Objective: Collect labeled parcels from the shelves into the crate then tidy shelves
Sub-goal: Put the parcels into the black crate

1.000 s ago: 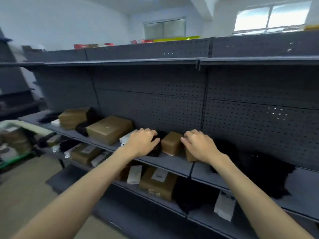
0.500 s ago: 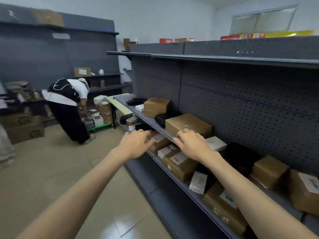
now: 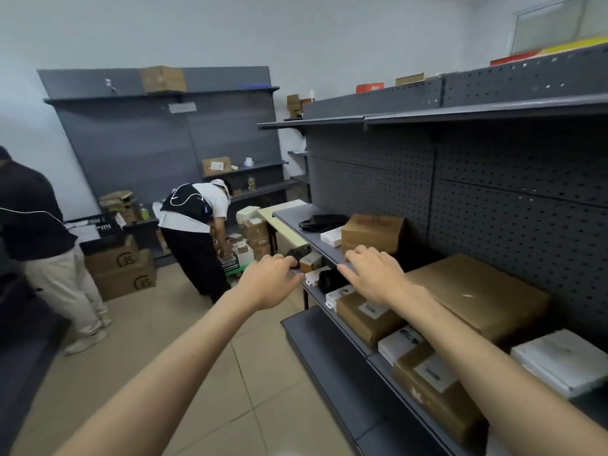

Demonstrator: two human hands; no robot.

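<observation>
both hands are extended forward at the near edge of the dark shelving unit on the right. the left hand [image 3: 269,278] is held over the aisle floor, just left of the shelf edge, fingers loosely curled and grasping nothing. the right hand [image 3: 375,274] is over the front edge of the middle shelf [image 3: 316,245], fingers spread and relaxed, released; whether the fingertips touch the shelf cannot be told.

parcels on the middle shelf, far to near: a black pouch [image 3: 324,222], a small white box [image 3: 330,236], a brown carton [image 3: 373,232], a large flat brown parcel [image 3: 477,292] just right of the right forearm, and a white flat package [image 3: 559,360] at the near right.

the lower shelf [image 3: 320,299] carries a small brown box [image 3: 309,261], a black item [image 3: 330,279], a labeled brown parcel [image 3: 367,315], a white labeled box [image 3: 399,342] and a second labeled brown parcel [image 3: 434,390], nearest.

across the tan floor [image 3: 204,357], one person in a white top [image 3: 197,238] bends over stacked boxes at the far shelving; another person in a dark top [image 3: 36,245] stands at the left edge. two brown cartons [image 3: 123,271] are stacked between them.
</observation>
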